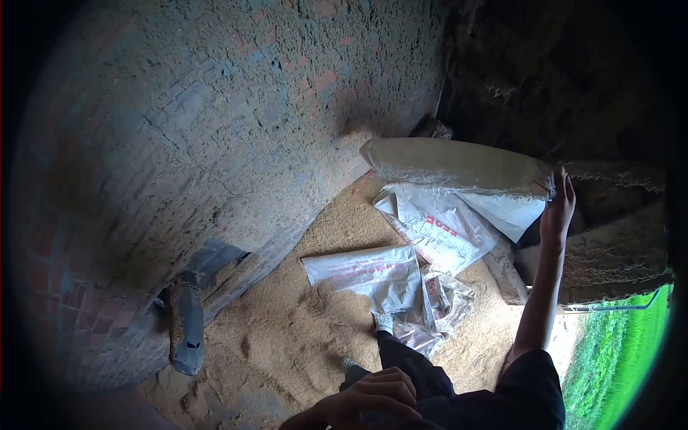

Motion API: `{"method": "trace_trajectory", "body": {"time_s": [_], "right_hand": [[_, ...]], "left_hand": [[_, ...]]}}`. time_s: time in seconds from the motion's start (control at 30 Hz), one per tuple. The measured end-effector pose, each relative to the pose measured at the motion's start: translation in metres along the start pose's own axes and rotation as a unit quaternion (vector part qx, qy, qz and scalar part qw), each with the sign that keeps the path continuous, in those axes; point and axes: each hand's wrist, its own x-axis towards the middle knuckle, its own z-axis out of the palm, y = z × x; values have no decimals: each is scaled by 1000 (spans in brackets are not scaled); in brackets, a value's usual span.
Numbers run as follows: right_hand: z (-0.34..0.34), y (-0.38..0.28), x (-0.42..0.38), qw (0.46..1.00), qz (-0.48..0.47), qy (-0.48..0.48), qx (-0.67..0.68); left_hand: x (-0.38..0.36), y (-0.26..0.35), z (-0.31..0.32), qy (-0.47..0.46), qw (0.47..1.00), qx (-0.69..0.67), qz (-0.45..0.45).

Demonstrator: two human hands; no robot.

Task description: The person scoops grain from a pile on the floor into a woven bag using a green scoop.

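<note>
A long, full, dull-coloured sack point(459, 163) lies across the upper right, near the corner of the wall. My right arm stretches up to its right end, where my right hand point(560, 204) grips the sack's edge; part of the grip is hidden. Under it spread flattened white sacks with red print point(444, 233). Another printed sack point(365, 271) lies on the grain-like husks point(301, 330), beside a crumpled clear-and-white bag point(448, 297). Low in the view, in front of my body, my left hand point(383, 393) has its fingers curled, with nothing visible in it.
A rough brick and mortar wall point(236, 122) rises on the left. A grey object like a post or pipe point(188, 330) stands out near its foot. Dark, rough surfaces fill the upper right. A wooden beam point(505, 272) lies by the opening, with green grass point(616, 358) outside.
</note>
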Motion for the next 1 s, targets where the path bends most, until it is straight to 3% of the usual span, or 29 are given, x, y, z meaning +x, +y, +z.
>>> {"method": "trace_trajectory", "body": {"time_s": [0.03,0.1,0.23,0.27,0.33,0.37,0.4,0.47,0.53,0.6,0.67,0.73,0.87,0.93,1.0], "right_hand": [[-4,-23,-6,1000,-13,6,1],[-11,-66,-17,993,-86,-83,14],[-4,-122,-95,990,-135,-28,17],[-3,-117,-124,995,-100,16,22],[-43,-14,-154,995,34,16,96],[-66,42,-187,982,168,-58,57],[-64,73,-234,946,324,19,-2],[-105,156,-298,944,231,-21,-235],[-95,116,-337,953,244,15,-177],[-75,55,-366,954,268,-28,-134],[-74,60,-381,946,244,-101,-186],[-55,32,-405,938,253,-130,-199],[-44,39,-461,925,300,-195,-130],[-36,28,-492,911,284,-253,-159],[-25,0,-519,887,247,-322,-221]], "left_hand": [[-16,6,6,1,1000,14,6],[-50,17,17,12,999,48,20],[-117,36,24,49,990,134,22],[-136,32,23,75,985,156,3],[-172,28,24,161,961,215,-66],[-175,29,36,290,939,171,-64],[-188,28,36,358,894,236,-131],[-211,19,34,463,866,148,-121],[-242,0,16,442,875,167,-106],[-271,-20,3,409,885,184,-124],[-284,-41,-11,377,882,235,-157],[-287,-65,-23,356,888,203,-209],[-279,-126,-35,384,860,181,-283],[-277,-152,-48,364,856,44,-365],[-276,-141,-41,345,851,-150,-367]]}}
